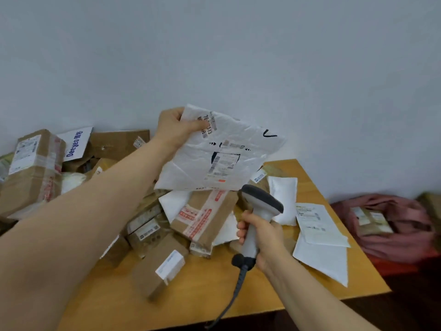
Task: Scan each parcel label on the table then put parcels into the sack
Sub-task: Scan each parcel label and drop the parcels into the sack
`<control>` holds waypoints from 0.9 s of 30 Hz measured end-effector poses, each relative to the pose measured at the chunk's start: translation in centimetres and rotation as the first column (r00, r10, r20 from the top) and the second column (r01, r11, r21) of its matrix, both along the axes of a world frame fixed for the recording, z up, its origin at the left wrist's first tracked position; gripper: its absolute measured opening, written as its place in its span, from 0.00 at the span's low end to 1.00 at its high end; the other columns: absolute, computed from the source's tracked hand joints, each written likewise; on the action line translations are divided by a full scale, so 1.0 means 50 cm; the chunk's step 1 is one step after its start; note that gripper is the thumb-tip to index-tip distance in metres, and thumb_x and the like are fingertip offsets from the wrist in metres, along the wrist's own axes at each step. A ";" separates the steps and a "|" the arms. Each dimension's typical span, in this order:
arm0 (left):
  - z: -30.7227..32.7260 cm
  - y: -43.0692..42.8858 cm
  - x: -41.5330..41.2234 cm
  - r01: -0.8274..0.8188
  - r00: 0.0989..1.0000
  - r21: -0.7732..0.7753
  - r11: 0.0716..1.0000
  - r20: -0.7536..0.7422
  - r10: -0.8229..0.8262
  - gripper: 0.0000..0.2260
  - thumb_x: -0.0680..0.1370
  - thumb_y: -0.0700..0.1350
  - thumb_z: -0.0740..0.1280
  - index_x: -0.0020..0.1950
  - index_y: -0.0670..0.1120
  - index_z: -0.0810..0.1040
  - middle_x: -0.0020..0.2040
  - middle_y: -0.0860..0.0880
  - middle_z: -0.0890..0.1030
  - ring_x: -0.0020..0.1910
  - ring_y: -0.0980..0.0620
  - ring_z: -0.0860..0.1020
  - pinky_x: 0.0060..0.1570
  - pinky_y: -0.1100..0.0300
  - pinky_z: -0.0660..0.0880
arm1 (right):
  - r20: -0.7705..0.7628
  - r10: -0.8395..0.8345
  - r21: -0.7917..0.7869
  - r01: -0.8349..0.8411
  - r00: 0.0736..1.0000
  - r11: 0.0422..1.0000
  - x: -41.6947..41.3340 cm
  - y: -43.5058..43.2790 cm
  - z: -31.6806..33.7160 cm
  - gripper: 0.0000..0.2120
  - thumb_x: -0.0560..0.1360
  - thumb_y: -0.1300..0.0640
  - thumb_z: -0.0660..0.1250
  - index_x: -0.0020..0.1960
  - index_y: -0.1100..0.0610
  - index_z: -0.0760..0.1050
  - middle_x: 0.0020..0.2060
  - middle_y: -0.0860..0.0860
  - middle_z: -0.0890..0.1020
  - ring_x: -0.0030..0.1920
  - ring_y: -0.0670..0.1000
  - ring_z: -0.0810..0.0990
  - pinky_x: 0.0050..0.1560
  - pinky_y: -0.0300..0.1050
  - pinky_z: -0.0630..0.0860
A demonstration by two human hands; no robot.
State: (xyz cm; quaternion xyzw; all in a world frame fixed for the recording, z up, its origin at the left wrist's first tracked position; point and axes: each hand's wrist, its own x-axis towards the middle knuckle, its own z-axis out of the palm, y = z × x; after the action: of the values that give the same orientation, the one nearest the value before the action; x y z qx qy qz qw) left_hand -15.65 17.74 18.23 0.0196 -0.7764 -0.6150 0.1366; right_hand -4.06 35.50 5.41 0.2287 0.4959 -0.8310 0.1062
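**White mailer held up over the table, scanner beneath it**

Nearest the camera, the left forearm reaches up from the lower left to the left hand (177, 129), whose fingers and thumb pinch the top left corner of a white mailer (220, 151). This crumpled parcel hangs tilted in the air above the wooden table (238, 295), its printed label (223, 167) facing the camera. Just below the mailer's lower edge, the right hand (262, 237) is wrapped tight around the handle of a grey barcode scanner (261, 206), the scanner's dark head pointing up at the mailer and its cable trailing down over the table's near edge.

Under the mailer, brown cardboard boxes (202, 218) and white bags lie heaped on the table, with taller taped boxes stacked at the table's far left against the wall. Beyond the table's right edge sits a pink sack (401, 235); a brownish parcel seems to rest in it, though that corner is blurred.
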 end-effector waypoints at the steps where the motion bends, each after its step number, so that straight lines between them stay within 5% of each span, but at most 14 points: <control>1: 0.011 0.061 0.006 0.029 0.999 -0.025 0.999 -0.020 -0.029 0.09 0.68 0.36 0.77 0.36 0.48 0.80 0.34 0.52 0.82 0.36 0.51 0.80 0.43 0.55 0.78 | -0.009 -0.018 -0.022 0.018 1.000 1.000 0.011 0.045 0.000 0.03 0.74 0.69 0.66 0.43 0.63 0.74 0.27 0.58 0.76 0.24 0.51 0.73 0.25 0.41 0.70; 10: 0.004 0.591 0.022 0.184 0.983 0.058 0.981 -0.011 -0.183 0.07 0.68 0.35 0.76 0.38 0.45 0.80 0.39 0.46 0.82 0.40 0.47 0.81 0.45 0.53 0.79 | -0.053 -0.289 0.002 0.289 0.956 0.957 0.107 0.548 -0.017 0.04 0.74 0.71 0.66 0.46 0.64 0.74 0.25 0.57 0.77 0.22 0.50 0.73 0.22 0.40 0.70; 16: -0.065 0.890 -0.008 0.246 0.962 0.143 0.959 0.083 -0.260 0.08 0.72 0.34 0.68 0.36 0.46 0.79 0.34 0.49 0.79 0.31 0.55 0.77 0.31 0.65 0.74 | 0.039 -0.465 0.000 0.466 0.884 0.885 0.132 0.778 -0.060 0.05 0.73 0.71 0.66 0.48 0.64 0.75 0.26 0.56 0.78 0.22 0.50 0.74 0.23 0.40 0.70; 23: -0.223 1.146 -0.119 0.325 0.915 0.139 0.936 0.205 -0.348 0.09 0.73 0.35 0.70 0.37 0.47 0.78 0.43 0.41 0.80 0.43 0.46 0.78 0.52 0.43 0.77 | 0.167 -0.583 0.027 0.588 0.795 0.809 0.096 0.970 -0.126 0.05 0.72 0.70 0.67 0.48 0.65 0.76 0.27 0.57 0.79 0.24 0.50 0.75 0.25 0.42 0.72; 27: -0.329 1.265 -0.216 0.303 0.898 0.134 0.943 0.290 -0.330 0.10 0.74 0.35 0.68 0.35 0.46 0.75 0.40 0.43 0.78 0.41 0.47 0.76 0.45 0.50 0.76 | 0.210 -0.644 0.073 0.645 0.736 0.761 0.025 1.097 -0.155 0.04 0.73 0.70 0.67 0.47 0.65 0.76 0.25 0.56 0.78 0.22 0.49 0.75 0.23 0.40 0.72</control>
State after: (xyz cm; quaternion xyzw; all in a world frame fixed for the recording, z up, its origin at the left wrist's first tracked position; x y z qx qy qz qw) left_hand -26.44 80.97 1.81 -0.0052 -0.7538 -0.6510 -0.0892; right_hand -2.80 90.34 -2.33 0.4771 0.3689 -0.7865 -0.1327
